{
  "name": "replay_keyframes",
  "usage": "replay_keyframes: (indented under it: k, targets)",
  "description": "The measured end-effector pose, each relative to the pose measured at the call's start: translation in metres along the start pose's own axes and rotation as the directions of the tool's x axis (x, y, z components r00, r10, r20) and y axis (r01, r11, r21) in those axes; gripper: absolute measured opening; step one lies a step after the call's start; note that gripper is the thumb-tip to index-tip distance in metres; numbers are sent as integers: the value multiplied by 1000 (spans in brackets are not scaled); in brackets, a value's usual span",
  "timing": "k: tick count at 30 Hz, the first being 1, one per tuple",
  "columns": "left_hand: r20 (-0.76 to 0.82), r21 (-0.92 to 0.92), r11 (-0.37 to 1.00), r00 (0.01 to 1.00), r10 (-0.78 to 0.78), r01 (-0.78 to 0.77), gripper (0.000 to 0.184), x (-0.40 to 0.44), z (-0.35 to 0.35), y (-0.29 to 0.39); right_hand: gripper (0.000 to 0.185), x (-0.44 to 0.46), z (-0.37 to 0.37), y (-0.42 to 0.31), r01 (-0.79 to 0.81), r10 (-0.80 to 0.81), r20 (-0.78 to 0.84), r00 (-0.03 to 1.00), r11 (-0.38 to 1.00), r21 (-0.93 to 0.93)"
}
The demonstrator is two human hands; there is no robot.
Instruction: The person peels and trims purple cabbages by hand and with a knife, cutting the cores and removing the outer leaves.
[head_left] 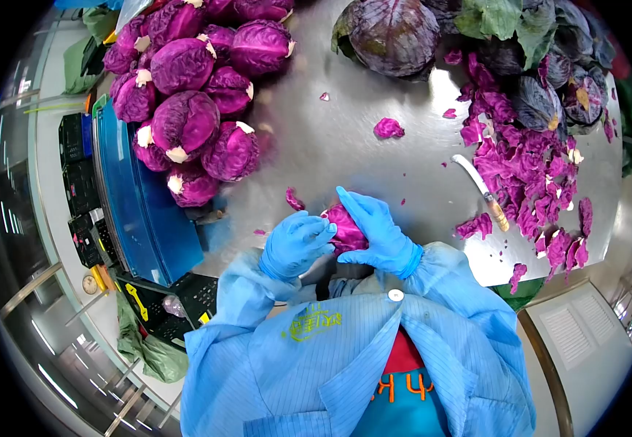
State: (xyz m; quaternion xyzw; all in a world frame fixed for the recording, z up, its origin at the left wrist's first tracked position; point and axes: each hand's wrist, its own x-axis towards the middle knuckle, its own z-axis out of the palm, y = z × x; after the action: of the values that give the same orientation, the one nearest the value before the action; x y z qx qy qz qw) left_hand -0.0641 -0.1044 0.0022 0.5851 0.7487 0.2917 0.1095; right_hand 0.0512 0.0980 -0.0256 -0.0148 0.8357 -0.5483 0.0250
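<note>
At the metal table's (359,160) near edge, a cabbage (347,231) is between the right hand (384,234), which grips its right side, and the left hand (291,244), curled at its left; its grip I cannot tell. A knife (484,191) lies farther right.

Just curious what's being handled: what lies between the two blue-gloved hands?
A purple cabbage, partly hidden, lies between the left hand and the right hand, as the head view shows.

The cabbage (348,234) is purple, the gloves (383,234) bright blue, the coat (261,364) paler blue and pinstriped.
</note>
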Motion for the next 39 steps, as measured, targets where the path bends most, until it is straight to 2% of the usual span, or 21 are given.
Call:
replay_keyframes:
  k: [2, 5, 8, 11, 14, 17, 18, 21, 24, 27, 28, 31, 32, 35, 36, 39]
  targets:
    - [51, -60, 996, 996, 69, -66, 41, 6, -6, -10, 115, 2, 2, 2, 21, -21, 4, 1000, 1000, 3]
    - [218, -57, 998, 975, 43, -31, 32, 17, -14, -14, 116, 2, 2, 0, 13, -12, 17, 1000, 999, -37]
    - [287, -93, 995, 956, 50, -24, 28, 23, -17, -18, 116, 3, 3, 2, 11, -11, 19, 1000, 999, -30]
    - [108, -85, 991, 988, 115, -106, 26, 15, -7, -19, 116, 3, 4, 4, 26, -26, 11, 1000, 1000, -12]
    - [-121, -95, 995, 993, 17, -28, 23, 1, 7, -13, 115, 4, 3, 0, 5, -4, 11, 1000, 1000, -25]
    - [-306, -128, 979, 932, -193, 161, 22, -11, 26, 1, 114, 3, 6, 4, 15, -15, 1, 1000, 1000, -3]
    - [-355, -77, 980, 913, -200, 185, 25, -10, 27, 5, 114, 4, 6, 3, 9, -9, 4, 1000, 1000, -13]
    - [-463, -152, 969, 853, -242, 192, 24, -11, 40, 8, 114, 6, 3, 1, -3, 3, 20, 1000, 999, -32]
    - [-561, -201, 943, 758, -332, 264, 19, -8, 52, 11, 115, 9, 3, 2, -16, 17, 30, 999, 1000, -14]
    - [-503, -301, 811, 639, -582, 501, 9, -10, 38, 16, 114, 8, 2, 1, -23, 23, 38, 999, 1000, 4]
    - [-493, -621, 675, 471, -731, 398, 12, -16, 39, 0, 113, 6, 2, 1, -16, 16, 38, 999, 1000, 12]
    - [-450, -831, 530, 358, -818, 167, 15, -22, 18, -13, 113, 4, 1, 2, -8, 8, 32, 999, 1000, 10]
    - [-406, -864, 493, 440, -801, 101, 21, -26, 16, -16, 113, 5, 2, 1, -5, 5, 33, 999, 1000, 11]
    - [-262, -963, 255, 536, -803, -88, 21, -14, 12, -19, 114, 7, 2, 0, -18, 18, 36, 999, 1000, -8]
    - [-193, -981, 163, 554, -810, -105, 25, -12, 10, -20, 114, 7, 2, 0, -20, 21, 39, 999, 1000, -8]
    - [-243, -957, 255, 99, -965, 136, 33, 5, 22, -19, 116, 0, 0, -1, -62, 62, 36, 997, 998, 15]
